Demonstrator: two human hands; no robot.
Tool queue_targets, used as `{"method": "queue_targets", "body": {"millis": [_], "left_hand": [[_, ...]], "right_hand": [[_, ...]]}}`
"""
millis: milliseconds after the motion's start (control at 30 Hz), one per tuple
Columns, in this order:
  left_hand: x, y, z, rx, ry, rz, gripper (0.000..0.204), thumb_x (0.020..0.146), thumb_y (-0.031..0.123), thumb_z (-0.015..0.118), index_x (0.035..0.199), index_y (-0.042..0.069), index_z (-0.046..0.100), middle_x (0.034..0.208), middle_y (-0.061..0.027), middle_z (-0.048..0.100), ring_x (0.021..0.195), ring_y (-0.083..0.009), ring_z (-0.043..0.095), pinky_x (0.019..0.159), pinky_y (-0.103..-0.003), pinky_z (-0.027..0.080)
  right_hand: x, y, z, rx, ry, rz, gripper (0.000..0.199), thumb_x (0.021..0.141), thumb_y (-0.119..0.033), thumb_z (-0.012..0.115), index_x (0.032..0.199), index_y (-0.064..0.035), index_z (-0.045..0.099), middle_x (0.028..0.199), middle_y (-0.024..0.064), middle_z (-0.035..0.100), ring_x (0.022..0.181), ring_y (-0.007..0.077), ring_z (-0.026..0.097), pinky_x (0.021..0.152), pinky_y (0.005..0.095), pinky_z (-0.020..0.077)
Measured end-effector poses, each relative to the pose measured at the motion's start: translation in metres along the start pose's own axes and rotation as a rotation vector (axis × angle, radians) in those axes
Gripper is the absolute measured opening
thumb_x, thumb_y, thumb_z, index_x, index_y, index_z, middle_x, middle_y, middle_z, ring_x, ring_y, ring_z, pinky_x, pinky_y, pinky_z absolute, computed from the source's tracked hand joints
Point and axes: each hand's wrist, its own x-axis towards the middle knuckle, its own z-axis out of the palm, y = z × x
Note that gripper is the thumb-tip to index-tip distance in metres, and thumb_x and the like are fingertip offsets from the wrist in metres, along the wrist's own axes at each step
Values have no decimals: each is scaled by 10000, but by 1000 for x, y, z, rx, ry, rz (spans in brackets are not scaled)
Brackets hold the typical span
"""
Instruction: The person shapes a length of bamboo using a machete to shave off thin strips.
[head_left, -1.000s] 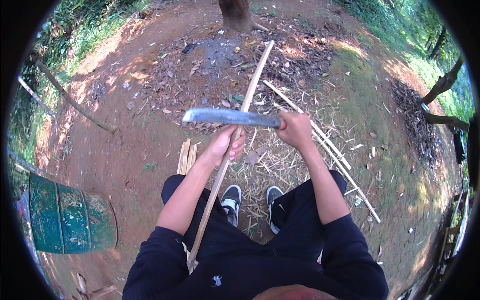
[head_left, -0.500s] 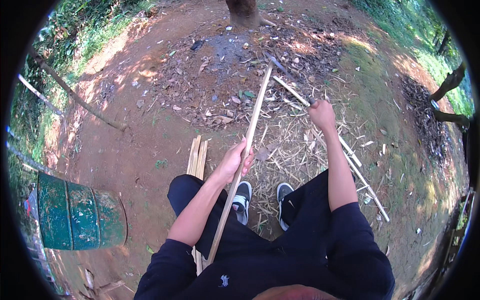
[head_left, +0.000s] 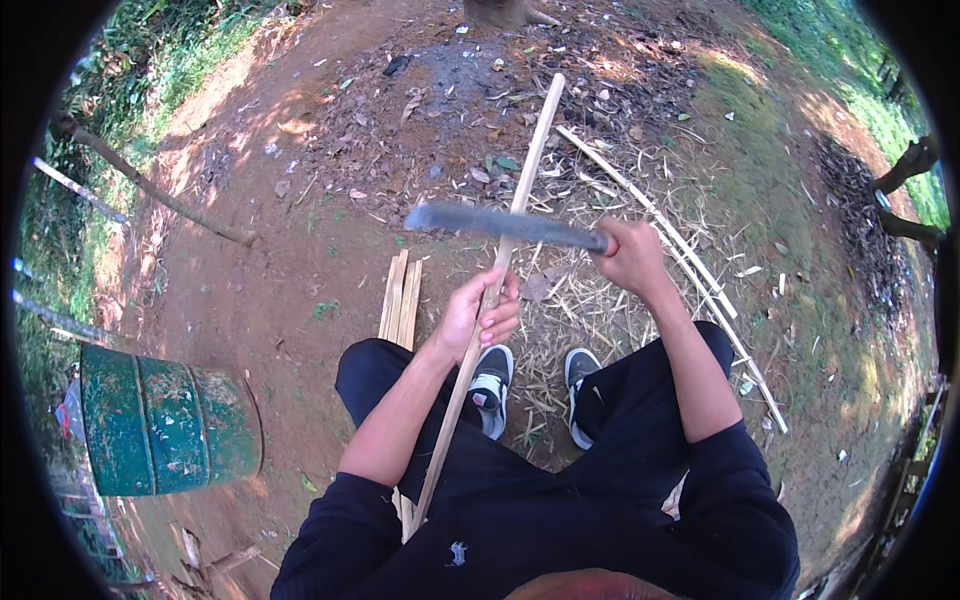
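I sit on bare ground with a long pale bamboo strip [head_left: 527, 160] running from my lap out over the dirt. My left hand [head_left: 480, 312] grips the strip at mid-length. My right hand [head_left: 628, 255] holds the handle of a long dark machete [head_left: 500, 223], whose blade lies crosswise over the strip, pointing left. My two black-and-white shoes [head_left: 492, 385] rest on the ground below the hands.
A short stack of split bamboo slats [head_left: 400, 298] lies left of my knee. More long thin strips [head_left: 690, 270] lie on the right among straw shavings. A green metal drum [head_left: 165, 420] lies on its side at the lower left. A tree base [head_left: 498, 10] stands ahead.
My right hand, raised far out half a second ago with the blade out of sight, has come back down; the machete lies across the strip again. The left hand keeps its grip.
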Motion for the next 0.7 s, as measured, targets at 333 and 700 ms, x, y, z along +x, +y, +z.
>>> {"method": "queue_targets", "body": {"millis": [333,700], "left_hand": [[-6,-18,11,1305,631,280,187,925,134,587,994,-23,513,711,-160,599,630,-287,612,598,-428,464],[-15,-12,34,1235,517,145,197,939,167,610,989,-3,525,729,-132,605,681,-255,627,626,-399,462]], "right_hand": [[13,14,18,-293,-65,-78,55,644,-115,591,641,-99,539,540,111,572,493,327,580,570,449,462],[30,54,-10,-220,168,642,267,845,-244,552,859,-22,701,752,248,677,766,449,667,770,532,514]]}}
